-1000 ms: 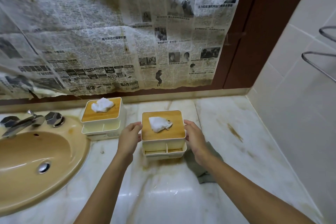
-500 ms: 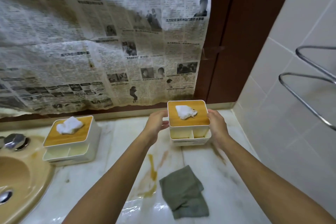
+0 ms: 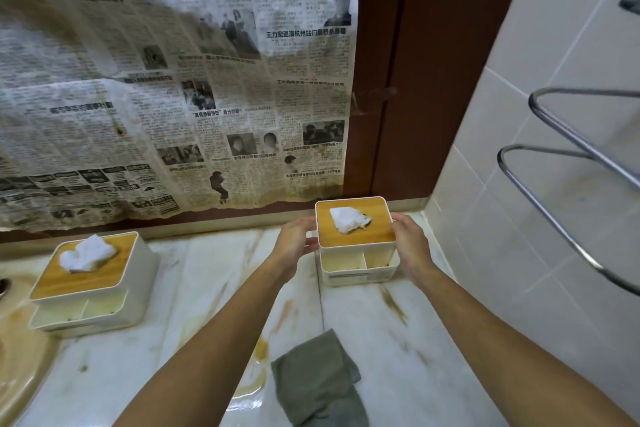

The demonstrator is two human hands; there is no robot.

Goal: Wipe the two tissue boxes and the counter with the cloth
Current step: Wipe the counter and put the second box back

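White tissue box (image 3: 346, 255) between hands (image 3: 294, 241) (image 3: 410, 246)

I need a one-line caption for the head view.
Left hand and right hand hold a tissue box on the stained counter; the grey cloth lies nearby.

Yellowed, stained newspaper (image 3: 173, 80) is hanging across the back wall, its torn lower edge ending just above a beige ledge (image 3: 207, 227). A dark brown wooden frame (image 3: 398, 62) is standing upright beside the paper, reaching toward the corner. Pale tiles are covering the right-hand wall (image 3: 519, 184), where a chrome rail (image 3: 588, 92) is jutting out in two loops. A beige sink (image 3: 14, 340) is showing at the left edge.
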